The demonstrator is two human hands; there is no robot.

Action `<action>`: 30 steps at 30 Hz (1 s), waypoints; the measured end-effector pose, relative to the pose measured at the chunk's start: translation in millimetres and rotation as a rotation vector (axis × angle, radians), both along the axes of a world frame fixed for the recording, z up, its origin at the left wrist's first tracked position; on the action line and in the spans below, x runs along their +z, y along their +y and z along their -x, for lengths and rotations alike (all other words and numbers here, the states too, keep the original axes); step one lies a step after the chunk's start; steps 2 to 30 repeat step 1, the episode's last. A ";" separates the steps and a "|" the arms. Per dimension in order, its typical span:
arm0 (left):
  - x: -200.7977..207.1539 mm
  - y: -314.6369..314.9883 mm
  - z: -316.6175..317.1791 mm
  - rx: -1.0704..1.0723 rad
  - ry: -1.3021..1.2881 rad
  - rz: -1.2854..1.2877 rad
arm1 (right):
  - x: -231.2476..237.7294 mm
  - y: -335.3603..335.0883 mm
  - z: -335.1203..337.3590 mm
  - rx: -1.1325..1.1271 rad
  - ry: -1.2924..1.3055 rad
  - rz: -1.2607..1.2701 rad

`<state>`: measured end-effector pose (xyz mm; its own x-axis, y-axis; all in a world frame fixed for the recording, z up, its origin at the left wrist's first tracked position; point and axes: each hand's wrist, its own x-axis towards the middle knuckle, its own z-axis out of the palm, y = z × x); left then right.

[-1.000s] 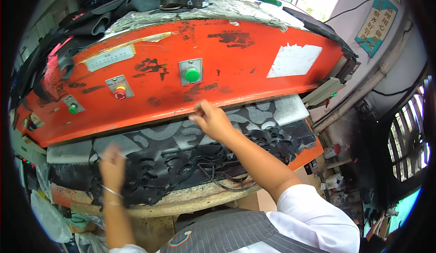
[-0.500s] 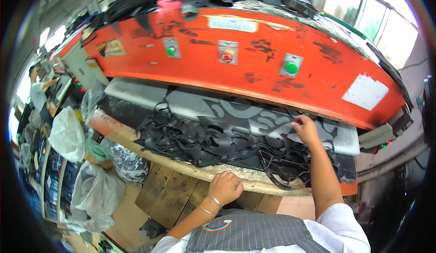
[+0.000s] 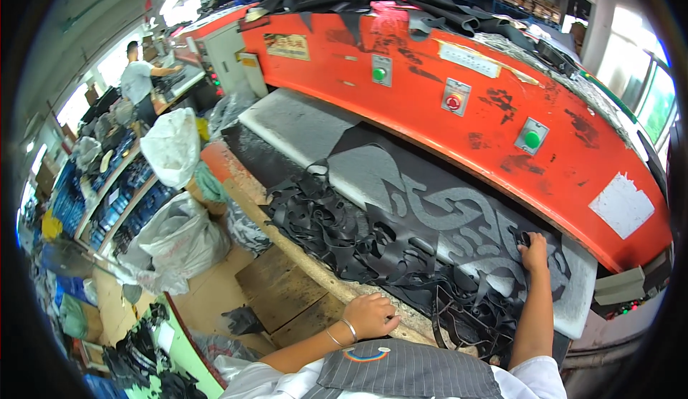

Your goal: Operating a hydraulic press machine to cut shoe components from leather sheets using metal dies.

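At the right end of the press bed, my right hand (image 3: 534,251) has its fingers closed on a dark piece at the edge of a black sheet with cut-outs (image 3: 423,231). The sheet lies over a pale grey cutting board (image 3: 301,123), which shows through its curved openings. My left hand (image 3: 371,316) rests on the bed's worn, light-coloured front edge (image 3: 315,266), fingers loosely bent and holding nothing I can see. Between the hands lies a tangled heap of black scraps (image 3: 322,216). A dark strip-like frame, probably a cutting die (image 3: 455,316), lies beside the scraps, near my body.
The orange press beam (image 3: 430,77) spans low over the board, with two green buttons and a red one. White plastic bags (image 3: 172,148) and shelves of blue items (image 3: 111,213) stand left. A co-worker (image 3: 137,84) stands at a far table. Black pieces lie on a green surface (image 3: 190,352), lower left.
The view has swung left. My right hand has closed on the sheet's edge, and more of the sheet and board shows in front of the beam. My left hand stays on the front edge.
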<state>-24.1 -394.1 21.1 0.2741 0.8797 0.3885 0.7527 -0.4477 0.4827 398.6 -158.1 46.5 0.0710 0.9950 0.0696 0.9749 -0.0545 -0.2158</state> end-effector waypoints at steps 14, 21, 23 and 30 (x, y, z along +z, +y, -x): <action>2.0 -4.9 0.3 0.036 0.011 0.006 | 11.4 -5.0 10.1 -0.013 0.008 0.084; 2.0 -4.9 0.3 0.036 0.011 0.006 | 11.4 -5.0 10.1 -0.013 0.008 0.084; 2.0 -4.9 0.3 0.036 0.011 0.006 | 11.4 -5.0 10.1 -0.013 0.008 0.084; 2.0 -4.9 0.3 0.036 0.011 0.006 | 11.4 -5.0 10.1 -0.013 0.008 0.084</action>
